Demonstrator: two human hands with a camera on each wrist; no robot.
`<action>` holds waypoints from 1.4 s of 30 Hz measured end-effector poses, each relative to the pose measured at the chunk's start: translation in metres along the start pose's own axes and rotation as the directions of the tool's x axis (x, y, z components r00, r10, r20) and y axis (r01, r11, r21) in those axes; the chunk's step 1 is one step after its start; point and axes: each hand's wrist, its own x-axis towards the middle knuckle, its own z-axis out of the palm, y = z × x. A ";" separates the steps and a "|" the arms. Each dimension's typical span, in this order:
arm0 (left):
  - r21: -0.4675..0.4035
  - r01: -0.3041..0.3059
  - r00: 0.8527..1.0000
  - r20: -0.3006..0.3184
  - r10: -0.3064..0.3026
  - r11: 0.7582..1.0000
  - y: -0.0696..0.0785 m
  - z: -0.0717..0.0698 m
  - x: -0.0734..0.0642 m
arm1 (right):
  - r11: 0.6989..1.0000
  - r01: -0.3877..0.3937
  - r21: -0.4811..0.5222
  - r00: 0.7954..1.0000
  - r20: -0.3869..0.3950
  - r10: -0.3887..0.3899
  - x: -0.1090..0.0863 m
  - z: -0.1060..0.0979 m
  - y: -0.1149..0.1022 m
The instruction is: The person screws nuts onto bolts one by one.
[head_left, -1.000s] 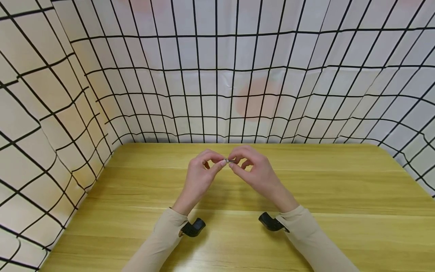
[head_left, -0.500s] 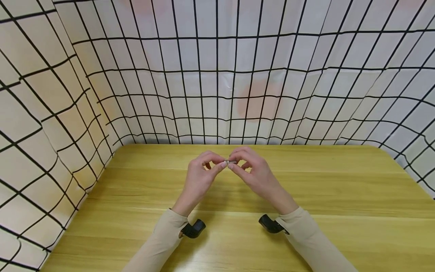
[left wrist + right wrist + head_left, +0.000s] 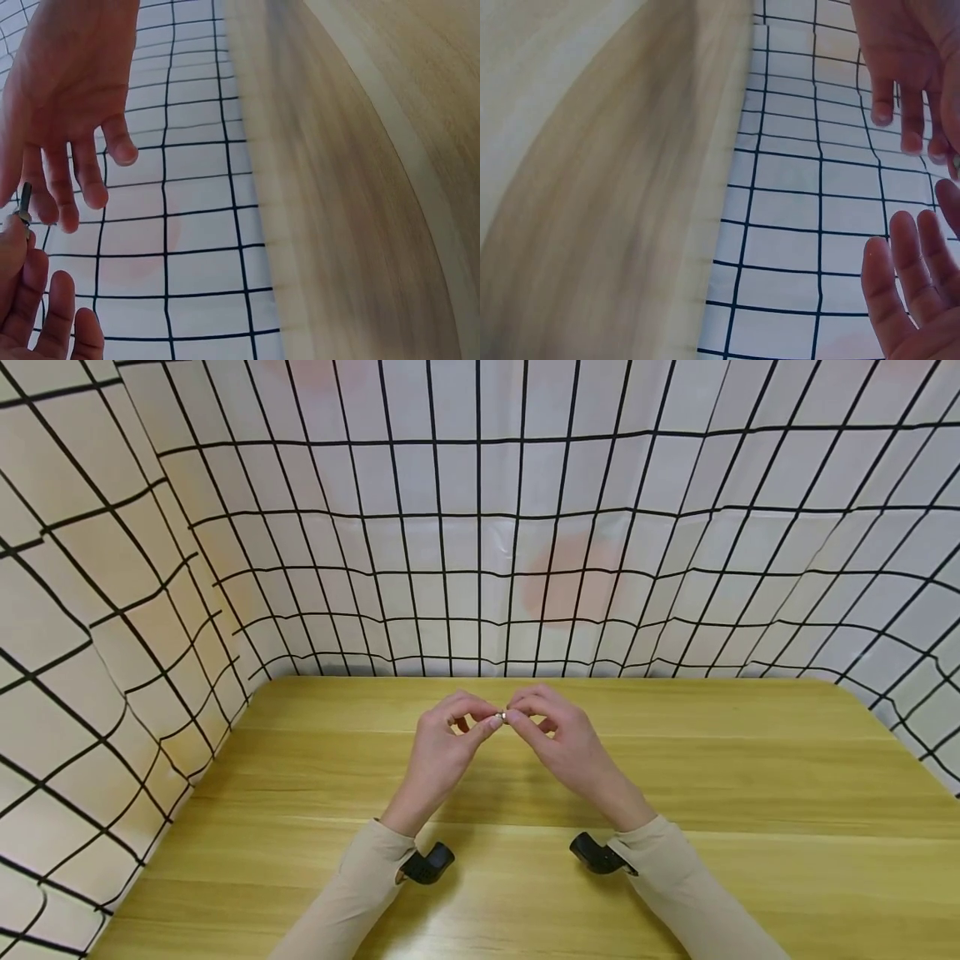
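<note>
In the head view, my left hand [image 3: 442,743] and right hand [image 3: 558,739] meet over the table, fingertips almost together. A small metal bolt [image 3: 502,716] lies between them. My left thumb and index finger pinch its thicker, nut-like end. My right thumb and index finger close around the shaft side, and the thumb hides most of it. The left wrist view shows the dark shank of the bolt [image 3: 25,198] pointing from my left hand [image 3: 37,307] to my right hand [image 3: 71,90]. At the right wrist view's edge the bolt is mostly hidden; my right hand [image 3: 915,292] has its other fingers spread.
Beneath both hands is a wood-grain table [image 3: 712,777]. A white cloth with black grid lines [image 3: 420,552] stands behind and at the sides. Black wrist devices [image 3: 427,863] stick out from both beige sleeves [image 3: 360,877].
The right thumb has moved up over the shank, which earlier showed between the right fingers and is now covered. My left hand has stayed nearly still.
</note>
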 end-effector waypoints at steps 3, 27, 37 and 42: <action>0.003 0.005 1.000 -0.010 -0.005 1.000 0.000 0.000 0.000 | 1.000 -0.003 0.000 1.000 -0.004 0.003 0.000 -0.002 -0.001; 0.003 0.005 1.000 -0.016 -0.005 1.000 0.001 -0.001 0.002 | 0.999 0.053 0.001 0.999 0.009 -0.053 0.001 0.002 -0.001; -0.016 -0.013 1.000 0.008 0.013 1.000 0.000 0.000 0.000 | 0.995 -0.085 0.054 0.996 0.022 0.084 0.001 0.002 -0.002; -0.021 -0.012 1.000 -0.017 0.011 1.000 0.000 0.001 0.000 | 0.995 -0.098 0.025 0.995 0.006 0.098 0.000 -0.002 -0.002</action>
